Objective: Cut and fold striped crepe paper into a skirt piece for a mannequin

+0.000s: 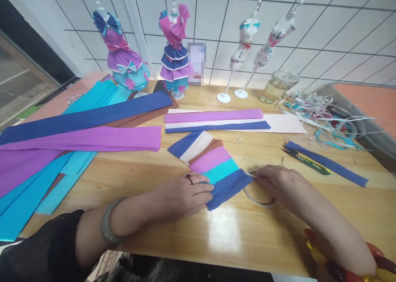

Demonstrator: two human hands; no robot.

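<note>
A striped crepe paper piece (221, 165) in dark blue, white, brown, purple and turquoise lies slantwise on the table. My left hand (190, 194) rests on its near left edge, fingers laid over the turquoise and dark blue bands; it grips nothing. At the piece's right corner, my right hand (274, 183) is closed, fingertips pinched together. A thin whitish ring, apparently a roll of narrow tape (258, 203), hangs under these fingers. From them a pale strip reaches the corner of the dark blue band. My right fingertips are partly hidden.
Long crepe paper strips (83, 139) cover the left side. More strips (213, 117) lie behind the striped piece. A cutter (309, 160) and a dark blue strip (328, 164) lie right. Dressed mannequins (175, 63), bare mannequins (246, 47), a jar (278, 86) and ribbon scraps (321, 113) stand behind.
</note>
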